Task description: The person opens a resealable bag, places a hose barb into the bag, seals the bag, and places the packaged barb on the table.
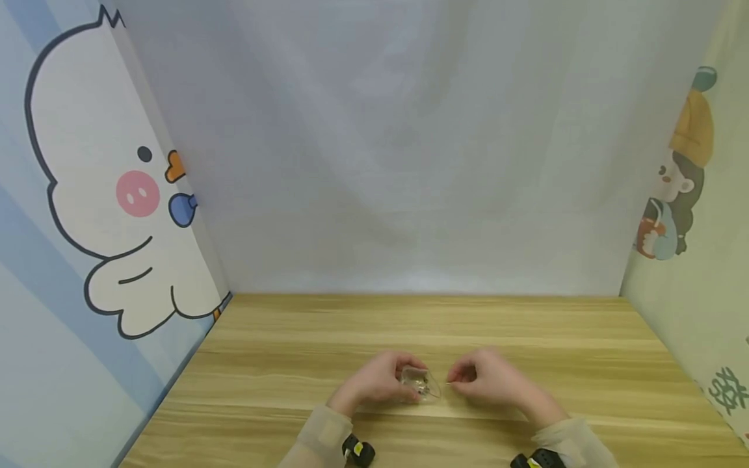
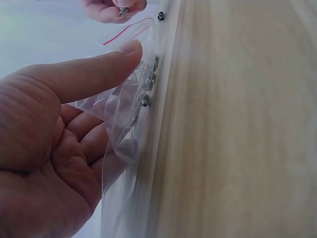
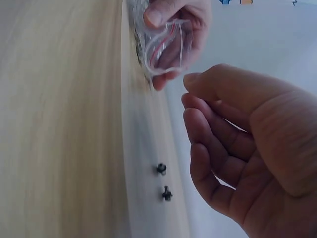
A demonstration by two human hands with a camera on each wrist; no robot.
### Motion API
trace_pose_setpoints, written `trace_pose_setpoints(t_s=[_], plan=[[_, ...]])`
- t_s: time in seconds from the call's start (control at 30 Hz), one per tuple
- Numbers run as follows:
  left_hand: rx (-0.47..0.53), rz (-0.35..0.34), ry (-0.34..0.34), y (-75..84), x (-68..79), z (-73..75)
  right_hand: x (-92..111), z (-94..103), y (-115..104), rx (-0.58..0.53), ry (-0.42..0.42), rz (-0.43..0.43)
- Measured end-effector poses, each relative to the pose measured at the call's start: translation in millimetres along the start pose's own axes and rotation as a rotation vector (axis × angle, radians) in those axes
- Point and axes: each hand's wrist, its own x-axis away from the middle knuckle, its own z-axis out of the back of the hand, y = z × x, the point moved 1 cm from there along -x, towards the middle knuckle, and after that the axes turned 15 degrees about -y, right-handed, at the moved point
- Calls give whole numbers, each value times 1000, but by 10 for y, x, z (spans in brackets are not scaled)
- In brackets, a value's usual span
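A small clear zip bag (image 1: 419, 383) with a red seal line is held by my left hand (image 1: 380, 379), thumb on one side and fingers on the other. Several small metal screws (image 2: 144, 100) lie inside it, low near the tabletop. Its mouth gapes toward my right hand (image 1: 491, 377) in the right wrist view. Just right of the bag, the right thumb and fingertips pinch one small metal screw (image 2: 124, 10), seen at the top of the left wrist view. That hand's other fingers are loosely curled.
Two loose dark screws, one nearer the bag (image 3: 161, 169) and one farther (image 3: 167, 194), lie on the wooden table (image 1: 292, 338). A pale curtain (image 1: 409, 162) hangs behind the table, and printed panels (image 1: 76, 214) flank it.
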Motion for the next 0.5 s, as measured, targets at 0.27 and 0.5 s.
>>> trace_pose_setpoints(t_s=[0.27, 0.5], plan=[[-12, -2, 2, -12, -4, 10, -77, -90, -108, -51, 2, 30], [-15, 6, -2, -10, 0, 7, -101, -161, -196, -74, 19, 16]])
